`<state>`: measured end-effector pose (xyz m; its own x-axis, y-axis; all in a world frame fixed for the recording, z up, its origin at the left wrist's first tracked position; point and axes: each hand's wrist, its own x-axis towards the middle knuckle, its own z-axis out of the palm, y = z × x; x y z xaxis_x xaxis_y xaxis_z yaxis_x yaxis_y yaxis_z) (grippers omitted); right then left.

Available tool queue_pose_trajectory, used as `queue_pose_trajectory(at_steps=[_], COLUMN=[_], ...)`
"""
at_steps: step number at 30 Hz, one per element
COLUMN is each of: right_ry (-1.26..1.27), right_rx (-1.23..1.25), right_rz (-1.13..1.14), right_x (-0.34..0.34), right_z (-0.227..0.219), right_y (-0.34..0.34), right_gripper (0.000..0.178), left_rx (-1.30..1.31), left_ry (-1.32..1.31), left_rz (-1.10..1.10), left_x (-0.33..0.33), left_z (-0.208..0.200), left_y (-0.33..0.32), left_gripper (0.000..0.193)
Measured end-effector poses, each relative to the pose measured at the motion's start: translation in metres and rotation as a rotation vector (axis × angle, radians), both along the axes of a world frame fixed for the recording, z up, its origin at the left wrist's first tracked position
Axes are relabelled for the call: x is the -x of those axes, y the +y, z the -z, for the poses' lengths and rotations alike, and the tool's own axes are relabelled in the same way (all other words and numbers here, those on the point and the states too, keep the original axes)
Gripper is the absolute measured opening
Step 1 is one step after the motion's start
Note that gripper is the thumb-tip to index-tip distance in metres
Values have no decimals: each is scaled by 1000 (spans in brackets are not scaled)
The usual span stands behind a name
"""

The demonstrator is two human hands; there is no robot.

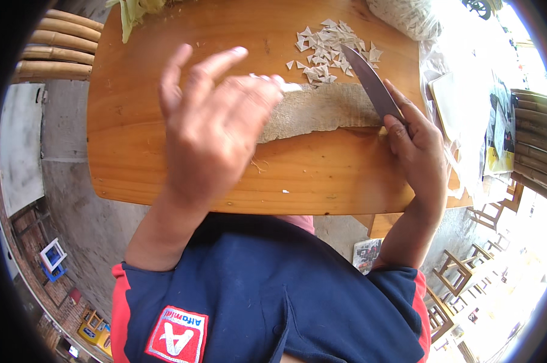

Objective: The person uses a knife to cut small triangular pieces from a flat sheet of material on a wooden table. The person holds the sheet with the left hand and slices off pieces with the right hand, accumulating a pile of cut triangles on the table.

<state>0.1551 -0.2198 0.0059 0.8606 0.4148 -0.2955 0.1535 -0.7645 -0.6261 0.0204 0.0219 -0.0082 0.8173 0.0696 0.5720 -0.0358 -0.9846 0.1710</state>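
Observation:
My right hand (420, 144) grips a knife (373, 85), its dark blade angled up and left over the right end of a worn wooden cutting board (325, 112). Above the board's left end is my left hand (216, 121), slightly blurred. Its thumb and index finger come together at a small white piece (292, 87), while other fingers stretch apart. Part of that piece is hidden behind the fingers. Just beyond the board lies a loose pile of white, mostly triangular cut pieces (331, 48). A tiny white scrap (285, 191) rests near the table's front edge.
The wooden table (134, 139) has pale green leafy strips (134, 12) at its far left. A clear bag of white pieces (406, 17) sits far right, beside crumpled plastic (432, 66). Bamboo slats (61, 45) stand left; wooden stools (453, 270) stand beyond the right side.

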Motion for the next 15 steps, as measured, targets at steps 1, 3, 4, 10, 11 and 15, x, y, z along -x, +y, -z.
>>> queue_pose_trajectory(at_steps=[1,3,4,10,11,15], right_ry=[5,20,35,52,34,32], right_rx=[17,44,-2,-52,-78,-107], right_rz=[-18,-56,-62,-63,-64,-58], right_x=[0,3,6,15,16,17], right_z=[-2,-5,-4,-3,-2,-1], right_y=[-1,-3,-4,-12,-12,-11], right_gripper=[48,48,48,50,50,49], left_rx=[-10,-19,-15,33,40,77], left_ry=[-12,-18,-14,21,19,-31], left_rz=[30,73,87,179,187,205], left_x=[1,3,4,9,9,10], left_z=[0,5,10,18,18,23], left_y=[-8,-15,-17,-24,-24,-22], left_gripper=[8,9,10,15,16,19])
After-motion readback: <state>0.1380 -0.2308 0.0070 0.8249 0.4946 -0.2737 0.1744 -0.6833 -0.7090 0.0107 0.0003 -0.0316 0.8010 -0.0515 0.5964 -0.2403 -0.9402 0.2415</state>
